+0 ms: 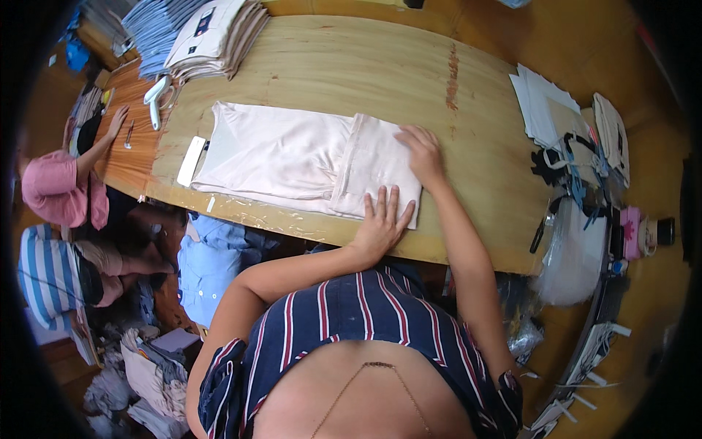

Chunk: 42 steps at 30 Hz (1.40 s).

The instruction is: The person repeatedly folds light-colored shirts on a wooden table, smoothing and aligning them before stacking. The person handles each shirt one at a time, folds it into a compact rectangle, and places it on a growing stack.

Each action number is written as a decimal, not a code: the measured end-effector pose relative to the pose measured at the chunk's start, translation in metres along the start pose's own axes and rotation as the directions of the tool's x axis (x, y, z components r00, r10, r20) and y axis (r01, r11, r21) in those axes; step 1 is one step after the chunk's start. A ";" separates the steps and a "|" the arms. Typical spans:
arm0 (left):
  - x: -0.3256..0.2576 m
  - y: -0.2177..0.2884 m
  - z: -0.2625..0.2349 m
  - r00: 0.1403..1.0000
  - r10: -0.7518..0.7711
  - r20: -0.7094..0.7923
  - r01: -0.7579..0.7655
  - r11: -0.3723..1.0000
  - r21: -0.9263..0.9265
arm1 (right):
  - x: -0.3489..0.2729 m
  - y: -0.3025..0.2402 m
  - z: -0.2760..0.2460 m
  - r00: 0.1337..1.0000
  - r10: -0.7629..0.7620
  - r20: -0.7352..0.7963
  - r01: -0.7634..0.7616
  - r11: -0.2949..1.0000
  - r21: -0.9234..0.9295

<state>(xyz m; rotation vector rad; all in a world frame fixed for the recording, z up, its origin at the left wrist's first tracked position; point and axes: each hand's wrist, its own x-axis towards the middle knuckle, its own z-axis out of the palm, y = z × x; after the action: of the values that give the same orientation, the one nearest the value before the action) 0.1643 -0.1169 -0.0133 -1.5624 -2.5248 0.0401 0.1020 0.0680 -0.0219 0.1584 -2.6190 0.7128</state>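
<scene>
A pale pink garment [281, 150] lies on the wooden table in front of me, folded into a long rectangle with its right end doubled back over itself. My left hand [382, 223] is spread on the near edge of that doubled part, fingers apart. Across from it, my right hand [422, 155] rests flat on the garment's far right corner, the fingers reaching over the cloth. Some creases run through the fabric left of the fold. A white card [191, 161] sits by the garment's left end.
Stacks of folded white garments [216, 40] and blue garments [157, 36] stand at the back left, near a white gun-shaped tool [156, 99]. White sheets [545, 106] and clear plastic bags [574, 252] lie at the right. A person in pink [51, 186] sits at left.
</scene>
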 end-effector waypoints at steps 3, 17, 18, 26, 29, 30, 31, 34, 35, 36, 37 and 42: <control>0.012 -0.005 0.001 0.997 0.014 -0.080 -0.004 0.993 0.118 | -0.023 0.012 -0.017 0.995 0.066 0.069 -0.076 0.987 0.145; -0.039 -0.060 -0.083 0.697 -0.651 0.301 -0.027 -0.444 -0.896 | 0.037 -0.057 -0.100 0.916 0.331 0.228 -0.371 0.480 0.795; -0.046 -0.065 -0.076 0.599 -0.685 0.415 -0.015 -0.527 -0.849 | 0.054 -0.060 -0.077 0.922 0.242 0.302 -0.386 0.541 0.747; -0.099 -0.074 -0.010 0.375 -0.768 0.520 0.089 -0.528 -0.845 | 0.062 -0.013 0.036 0.763 0.430 0.483 -0.612 0.723 0.322; -0.070 -0.098 -0.002 0.512 -0.736 0.442 0.204 -0.395 -0.896 | 0.049 0.004 0.024 0.780 0.549 0.301 -0.626 0.683 0.377; -0.054 -0.111 0.009 0.586 -0.717 0.377 0.226 -0.302 -0.926 | 0.041 0.013 0.019 0.771 0.593 0.234 -0.629 0.648 0.430; -0.038 -0.125 0.021 0.655 -0.687 0.314 0.237 -0.208 -0.949 | 0.032 0.022 0.014 0.739 0.631 0.237 -0.666 0.628 0.403; 0.010 -0.149 0.035 0.760 -0.565 0.321 0.294 -0.142 -0.945 | -0.002 0.036 0.001 0.648 0.717 0.257 -0.729 0.487 0.481; 0.021 -0.153 0.033 0.796 -0.519 0.311 0.302 -0.103 -0.948 | -0.017 0.035 -0.003 0.631 0.721 0.284 -0.705 0.382 0.598; 0.032 -0.155 0.032 0.832 -0.466 0.301 0.306 -0.067 -0.950 | -0.031 0.034 -0.009 0.616 0.725 0.308 -0.665 0.269 0.697; 0.038 -0.158 0.032 0.839 -0.451 0.304 0.340 -0.002 -0.941 | -0.038 0.028 -0.020 0.569 0.720 0.398 -0.655 0.104 0.748; 0.056 -0.162 0.031 0.849 -0.465 0.250 0.442 0.366 -0.819 | -0.054 0.026 -0.047 0.589 0.636 0.498 -0.648 0.005 0.761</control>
<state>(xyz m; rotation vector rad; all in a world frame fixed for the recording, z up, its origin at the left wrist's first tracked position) -0.0085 -0.1383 -0.0182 -0.8609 -3.0100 -1.5403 0.1629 0.1140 -0.0201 -0.8547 -1.7505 2.4736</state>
